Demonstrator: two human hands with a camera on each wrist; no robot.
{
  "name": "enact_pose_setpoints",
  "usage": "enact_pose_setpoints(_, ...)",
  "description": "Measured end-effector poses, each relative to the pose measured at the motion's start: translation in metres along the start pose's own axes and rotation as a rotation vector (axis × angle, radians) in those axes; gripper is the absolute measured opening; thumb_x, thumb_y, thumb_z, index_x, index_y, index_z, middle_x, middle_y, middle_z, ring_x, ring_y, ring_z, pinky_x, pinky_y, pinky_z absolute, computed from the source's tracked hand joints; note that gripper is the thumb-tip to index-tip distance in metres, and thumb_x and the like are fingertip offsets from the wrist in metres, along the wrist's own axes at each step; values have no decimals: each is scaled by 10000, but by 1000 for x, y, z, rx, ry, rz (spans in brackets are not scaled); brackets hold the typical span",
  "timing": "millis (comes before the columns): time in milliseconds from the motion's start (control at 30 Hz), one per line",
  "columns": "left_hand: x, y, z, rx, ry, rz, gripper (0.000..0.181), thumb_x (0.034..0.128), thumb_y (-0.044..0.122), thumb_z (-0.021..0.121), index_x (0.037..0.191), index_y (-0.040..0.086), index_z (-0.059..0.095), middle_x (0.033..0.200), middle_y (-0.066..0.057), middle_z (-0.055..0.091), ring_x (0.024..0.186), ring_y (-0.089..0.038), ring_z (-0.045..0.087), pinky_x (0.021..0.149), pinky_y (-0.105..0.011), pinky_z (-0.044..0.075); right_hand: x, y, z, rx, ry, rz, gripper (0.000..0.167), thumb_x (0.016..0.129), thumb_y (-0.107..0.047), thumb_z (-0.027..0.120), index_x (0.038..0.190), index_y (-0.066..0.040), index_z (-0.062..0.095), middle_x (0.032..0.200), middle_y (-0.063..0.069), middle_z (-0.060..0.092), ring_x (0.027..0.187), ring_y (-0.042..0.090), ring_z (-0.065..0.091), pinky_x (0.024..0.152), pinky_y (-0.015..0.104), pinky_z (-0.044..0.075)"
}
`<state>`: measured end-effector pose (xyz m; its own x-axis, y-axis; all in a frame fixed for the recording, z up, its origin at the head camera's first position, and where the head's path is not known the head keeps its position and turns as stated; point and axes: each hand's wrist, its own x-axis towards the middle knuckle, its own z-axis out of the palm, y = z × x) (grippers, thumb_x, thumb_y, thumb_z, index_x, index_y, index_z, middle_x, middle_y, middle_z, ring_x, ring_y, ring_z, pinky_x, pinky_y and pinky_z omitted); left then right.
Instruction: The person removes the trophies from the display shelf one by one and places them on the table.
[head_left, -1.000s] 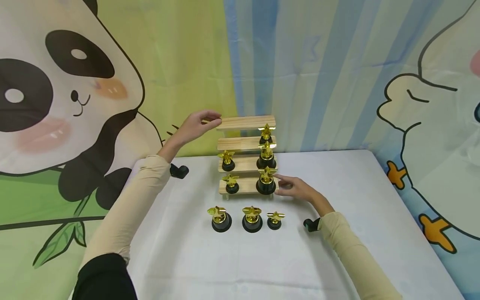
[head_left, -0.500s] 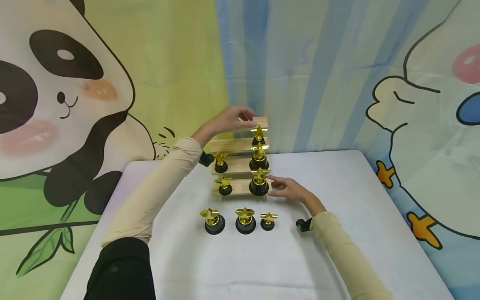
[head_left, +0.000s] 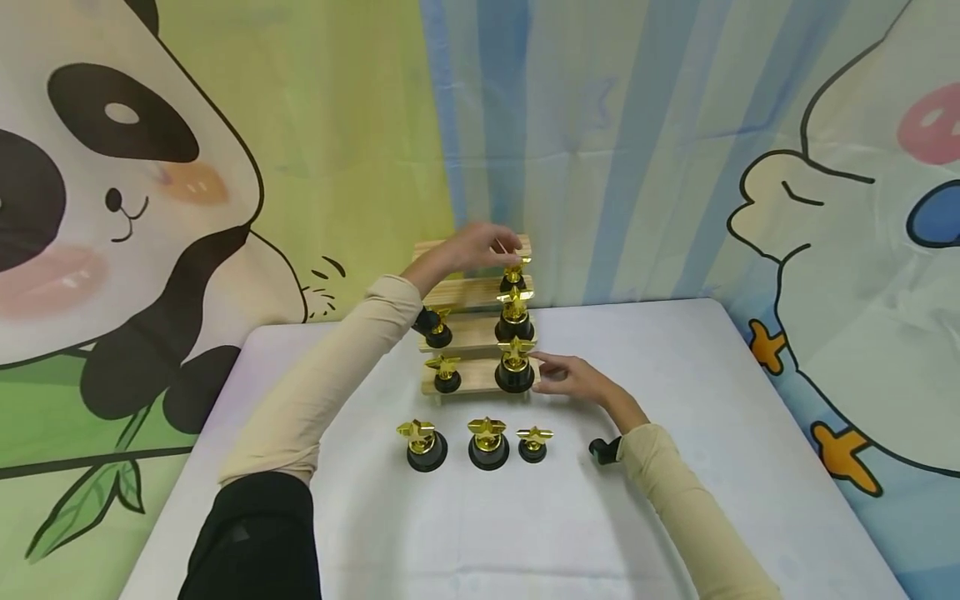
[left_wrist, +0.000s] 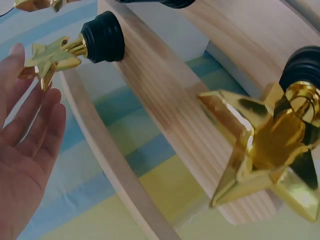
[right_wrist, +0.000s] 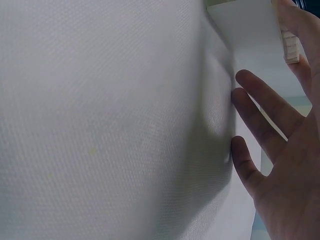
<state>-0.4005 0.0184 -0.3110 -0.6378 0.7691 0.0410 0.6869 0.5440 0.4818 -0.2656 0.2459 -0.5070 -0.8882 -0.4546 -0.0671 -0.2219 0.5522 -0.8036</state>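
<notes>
Three trophies (head_left: pixel 488 447) stand at six o'clock from the shelf (head_left: pixel 465 292). At four, the right hand (head_left: pixel 576 380) spreads three fingers beside the lowest board (head_left: pixel 477 379); I cannot tell whether it pinches. At one, the left hand (head_left: pixel 482 246) parts loosely around a small trophy (left_wrist: pixel 102 37), contact unclear.

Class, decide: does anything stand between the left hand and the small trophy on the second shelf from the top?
Nothing visible does. In the left wrist view, the left hand is right beside the small trophy, with no other object between; contact is unclear. The larger trophy stands one shelf lower, outside that gap.
</notes>
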Motion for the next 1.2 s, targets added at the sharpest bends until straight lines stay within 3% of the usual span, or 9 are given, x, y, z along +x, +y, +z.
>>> enact_pose_setpoints(167,2,-3,7,42,3,17,242,948,238,637,1111,66,687,1080,-103,719,1004,-218,669,899,-335,529,1,-2,3,7,-3,-1,654,885,-304,711,1465,-170,438,1281,220,621,1206,354,584,1041,535,445)
enact_pose_setpoints(433,-1,-4,12,18,16,-4,227,966,204,609,1135,69,675,1080,-107,707,988,-228,660,889,-351,532,0,-6,3,-5,1,5,656,879,-300,715,1461,-167,444,1265,216,631,1199,348,589,1031,531,454)
enact_pose_setpoints(600,-6,-3,9,-19,77,-10,231,993,178,557,1161,43,641,1140,-128,683,1065,-250,636,939,-362,513,0,-4,3,-11,5,-6,655,882,-300,711,1463,-165,441,1259,225,630,1189,355,595,1022,525,465)
enact_pose_setpoints(767,-18,-1,-6,-57,166,-7,247,995,187,552,1181,40,624,1155,-131,665,1061,-245,623,945,-352,506,-1,-3,4,-19,5,-15,660,881,-316,712,1464,-167,440,1255,217,634,1183,352,599,1026,525,462)
enact_pose_setpoints(933,-47,0,-31,-82,270,-12,239,986,200,570,1164,60,645,1141,-115,675,1033,-228,637,906,-352,523,0,-5,3,-40,4,-14,662,877,-332,716,1463,-186,443,1254,196,641,1177,329,606,1029,512,462)
enact_pose_setpoints(1200,-123,0,-58,-57,415,-15,216,975,184,587,1134,57,657,1116,-112,692,1020,-240,669,839,-398,561,4,-8,-1,-24,-12,-12,670,884,-315,711,1474,-180,424,1284,222,617,1211,356,582,1044,527,447)
